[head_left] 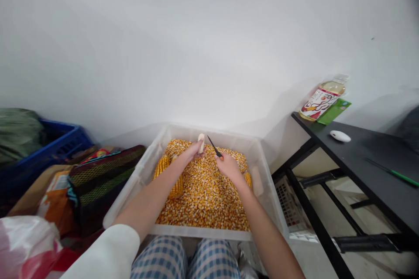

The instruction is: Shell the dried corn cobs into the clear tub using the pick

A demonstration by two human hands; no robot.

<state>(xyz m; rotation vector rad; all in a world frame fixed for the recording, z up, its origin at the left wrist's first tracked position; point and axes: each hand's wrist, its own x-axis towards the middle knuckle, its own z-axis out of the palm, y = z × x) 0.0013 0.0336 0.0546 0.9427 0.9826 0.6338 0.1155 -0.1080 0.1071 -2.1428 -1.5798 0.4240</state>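
My left hand [195, 150] is closed around a pale, stripped corn cob [201, 142], held upright above the kernels. In my right hand [228, 166] is a screwdriver [214, 147] with a thin dark shaft and a black and orange handle. Its tip points up and left, near the cob but apart from it. Beneath both hands, loose yellow corn kernels [209, 200] fill much of a translucent plastic bin [196, 232]. Whole ears of corn [177, 187] lie at the bin's left side, partly behind my left forearm. Another ear [248, 179] shows at the right, beside my right wrist.
A white wall [196, 52] rises behind the bin. On the right, a black table [369, 152] carries an oil bottle [322, 100], a green box [334, 111], a white mouse-shaped object [340, 136] and a green-handled rod [404, 178]. At left are a blue crate [70, 137] and bags.
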